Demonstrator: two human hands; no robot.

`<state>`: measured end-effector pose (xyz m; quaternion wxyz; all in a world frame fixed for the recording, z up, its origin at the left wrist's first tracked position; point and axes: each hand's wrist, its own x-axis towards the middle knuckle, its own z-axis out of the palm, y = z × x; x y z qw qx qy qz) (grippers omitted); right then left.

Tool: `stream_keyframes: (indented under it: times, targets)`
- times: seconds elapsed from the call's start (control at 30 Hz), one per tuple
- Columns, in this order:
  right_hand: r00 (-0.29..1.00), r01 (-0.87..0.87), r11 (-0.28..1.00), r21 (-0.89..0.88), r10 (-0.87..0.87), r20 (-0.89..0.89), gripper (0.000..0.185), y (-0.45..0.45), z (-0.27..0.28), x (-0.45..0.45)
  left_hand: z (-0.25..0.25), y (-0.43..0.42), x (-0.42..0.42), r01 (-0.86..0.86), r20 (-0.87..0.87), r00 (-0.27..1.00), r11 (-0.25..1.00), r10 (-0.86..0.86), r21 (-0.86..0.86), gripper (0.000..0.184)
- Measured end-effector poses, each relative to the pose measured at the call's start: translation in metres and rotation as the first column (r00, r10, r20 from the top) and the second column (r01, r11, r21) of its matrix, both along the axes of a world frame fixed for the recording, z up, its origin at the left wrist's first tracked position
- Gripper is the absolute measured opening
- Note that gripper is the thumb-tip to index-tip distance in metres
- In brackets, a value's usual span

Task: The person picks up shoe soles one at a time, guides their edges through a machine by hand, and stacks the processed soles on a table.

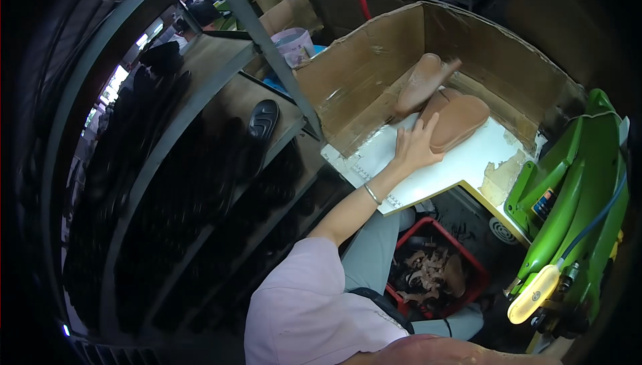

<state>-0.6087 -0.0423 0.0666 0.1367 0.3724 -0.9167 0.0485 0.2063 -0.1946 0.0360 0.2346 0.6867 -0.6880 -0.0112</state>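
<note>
My left hand (416, 145), with a bangle at the wrist, is wrapped round the near left side of a brown shoe sole (461, 121). This sole rests over another brown one on a white tabletop (461, 167). Just behind, a further brown sole (419, 84) leans at a slant inside the cardboard surround. At the bottom edge, what looks like part of my right hand (559, 349) shows below a green machine (562, 211). Its fingers are hidden, so I cannot tell what it touches.
Cardboard walls (374, 50) enclose the table's back and sides. A red bin (478, 285) of brown scraps stands beneath the table's cutout. A yellow lamp (533, 295) hangs on the machine. To the left, a metal rack (194, 90) holds dark footwear, including a black sole (263, 119).
</note>
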Motion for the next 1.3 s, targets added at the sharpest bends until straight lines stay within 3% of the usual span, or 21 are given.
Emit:
stream_keyframes:
  times: [0.07, 0.13, 0.27, 0.33, 0.37, 0.43, 0.5, 0.6, 0.67, 0.7, 0.73, 0.77, 0.8, 0.87, 0.9, 0.97, 1.1, 1.17, 1.2, 1.23, 1.3]
  targets:
    - [1.0, -0.007, 1.0, -0.007, 0.007, -0.01, 0.044, -0.003, 0.0, 0.0, -0.008, 0.006, 0.009, -0.011, -0.111, 0.994, 1.0, 0.012, 0.013, 0.091]
    - [1.0, -0.008, 1.0, -0.004, 0.008, -0.014, 0.044, -0.001, 0.001, -0.001, -0.016, 0.009, 0.024, 0.052, -0.462, 0.872, 0.97, -0.16, -0.236, 0.083]
    - [1.0, -0.012, 1.0, -0.016, 0.011, -0.024, 0.043, 0.005, 0.006, 0.004, -0.002, 0.019, 0.045, 0.058, -0.522, 0.816, 0.935, -0.246, -0.351, 0.079]
    - [0.999, -0.014, 1.0, -0.026, 0.013, -0.032, 0.042, 0.011, 0.009, 0.004, 0.023, 0.042, 0.049, -0.01, -0.713, 0.649, 0.934, -0.265, -0.357, 0.076]
    - [0.999, -0.02, 0.999, -0.038, 0.018, -0.036, 0.042, 0.014, 0.01, 0.005, 0.035, 0.057, 0.052, -0.014, -0.714, 0.649, 0.934, -0.264, -0.358, 0.076]
    - [0.998, -0.038, 0.998, -0.054, 0.035, -0.052, 0.042, 0.021, 0.012, 0.007, 0.054, 0.089, 0.058, 0.026, -0.81, 0.369, 0.877, -0.455, -0.48, 0.079]
    - [0.994, -0.074, 0.993, -0.096, 0.065, -0.087, 0.041, 0.036, 0.018, 0.014, 0.056, 0.116, 0.066, 0.07, -0.82, 0.3, 0.868, -0.488, -0.491, 0.086]
    - [0.977, -0.197, 0.929, -0.313, 0.16, -0.142, 0.041, 0.083, 0.015, 0.065, 0.051, 0.148, 0.05, 0.221, -0.823, 0.232, 0.852, -0.518, -0.475, 0.096]
    - [0.927, -0.349, 0.755, -0.556, 0.364, -0.088, 0.032, 0.139, -0.007, 0.131, 0.029, 0.158, 0.022, 0.346, -0.844, 0.149, 0.827, -0.515, -0.443, 0.103]
    - [0.897, -0.253, 0.696, -0.672, 0.429, 0.107, 0.024, 0.155, 0.001, 0.228, 0.019, 0.162, 0.006, 0.388, -0.868, 0.099, 0.822, -0.487, -0.417, 0.103]
    - [0.675, -0.144, 0.608, -0.78, 0.637, 0.372, 0.026, 0.164, -0.003, 0.308, 0.009, 0.168, -0.012, 0.465, -0.911, 0.012, 0.809, -0.412, -0.36, 0.107]
    - [0.44, -0.158, 0.64, -0.752, 0.727, 0.527, 0.032, 0.167, 0.003, 0.388, 0.0, 0.174, -0.031, 0.538, -0.941, -0.068, 0.782, -0.332, -0.315, 0.11]
    - [0.182, -0.012, 0.739, -0.674, 0.664, 0.725, 0.047, 0.17, -0.012, 0.431, -0.007, 0.178, -0.049, 0.581, -0.957, -0.132, 0.762, -0.258, -0.286, 0.113]
    - [-0.037, -0.047, 0.832, -0.552, 0.551, 0.834, 0.074, 0.188, -0.061, 0.474, -0.018, 0.186, -0.083, 0.672, -0.96, -0.239, 0.69, -0.143, -0.27, 0.117]
    - [-0.217, 0.172, 0.783, -0.598, 0.622, 0.752, 0.071, 0.192, -0.079, 0.495, -0.018, 0.191, -0.098, 0.718, -0.954, -0.297, 0.649, -0.043, -0.253, 0.118]
    - [-0.366, 0.392, 0.803, -0.448, 0.583, 0.725, 0.063, 0.204, -0.094, 0.505, -0.02, 0.201, -0.124, 0.74, -0.831, -0.533, 0.566, 0.162, -0.364, 0.106]
    - [-0.222, 0.521, 0.719, -0.46, 0.634, 0.74, 0.051, 0.229, -0.098, 0.507, -0.021, 0.218, -0.16, 0.808, -0.757, -0.534, 0.491, 0.376, -0.326, 0.084]
    - [-0.255, 0.474, 0.776, -0.416, 0.573, 0.779, 0.05, 0.241, -0.112, 0.501, -0.008, 0.226, -0.177, 0.81, -0.964, -0.23, 0.575, 0.134, -0.113, 0.057]
    - [-0.318, 0.426, 0.816, -0.39, 0.539, 0.78, 0.047, 0.242, -0.114, 0.501, -0.006, 0.227, -0.184, 0.823, -0.99, -0.139, 0.559, 0.023, -0.103, 0.042]
    - [-0.36, 0.433, 0.821, -0.372, 0.536, 0.763, 0.044, 0.242, -0.111, 0.505, -0.005, 0.231, -0.198, 0.776, -0.987, -0.155, 0.613, -0.044, -0.149, 0.036]
    - [-0.468, 0.476, 0.822, -0.314, 0.539, 0.7, 0.045, 0.237, -0.113, 0.517, -0.018, 0.221, -0.212, 0.768, -0.951, 0.097, 0.63, -0.293, -0.116, 0.028]
